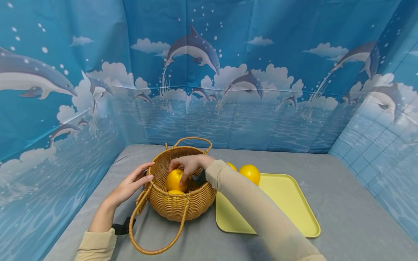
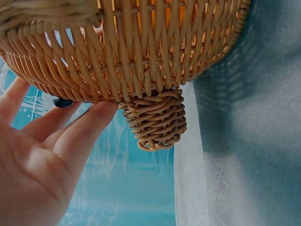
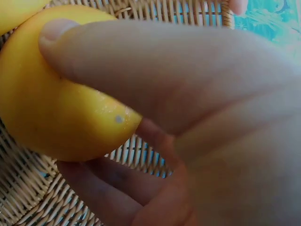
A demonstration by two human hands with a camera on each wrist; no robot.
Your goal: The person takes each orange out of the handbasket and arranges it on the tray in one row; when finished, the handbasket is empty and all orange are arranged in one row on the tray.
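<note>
Resting at the near L side of the wicker basket (image 1: 163, 204), L hand (image 1: 127, 188) has fingers mostly straight, fingertips + thumb touching the rim. Beige cuff, black wrist device (image 1: 122, 226) by it. L wrist cam: thumb tip on rim, just beside a short woven stub (image 2: 155, 122) jutting from the basket. Front handle (image 1: 156, 250) hangs out twd the person; rear handle (image 1: 194, 138) stands up at far side. Inside basket: main orange (image 1: 174, 179), gripped by R hand (image 1: 191, 165), fingers + thumb curled round it; R wrist cam has thumb across the peel, other fingers on opp. side, small pale spot on peel. 2nd orange (image 1: 175, 192) also in basket, just beside it, nearer the person. R sleeve (image 1: 258, 203) crosses above yellow tray (image 1: 287, 195). 3rd orange (image 1: 249, 174) at tray's far L corner; 4th orange (image 1: 231, 166) next to it, partly hidden by sleeve. Grey surface (image 1: 343, 203) under all, blue dolphin backdrop (image 1: 277, 119) behind.
</note>
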